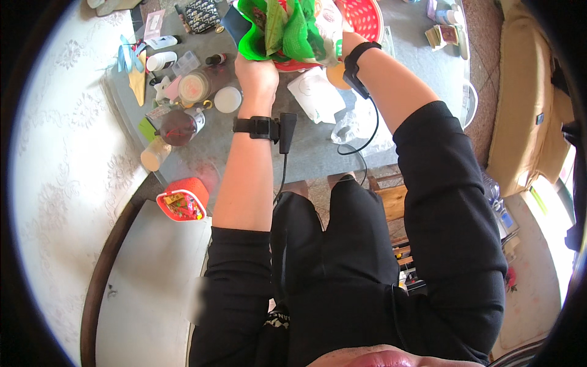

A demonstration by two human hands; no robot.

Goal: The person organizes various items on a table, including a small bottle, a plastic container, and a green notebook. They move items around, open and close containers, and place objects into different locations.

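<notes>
At the top of the head view is a bunched green plastic package [298, 39] with white and red printed areas. My left hand [257, 80] is closed at its near left edge, fingers curled out of sight beneath it. On its right side my right hand [351, 43] grips the printed plastic, its fingertips hidden. A red basket [367, 20] with light dots shows behind and beside the right hand, and a red edge also peeks out below the package. Under the hands lie a white tissue pack [316, 94] and a round orange-yellow object [338, 75], partly covered by the right wrist.
Jars and bottles, among them a dark red lidded jar [178, 127] and a white round lid [227, 99], crowd the grey table's [302, 147] left side. A red bin [183, 199] of wrappers stands at the near left corner. Clear plastic bags [362, 124] lie right. Cables [285, 174] hang from both wristbands.
</notes>
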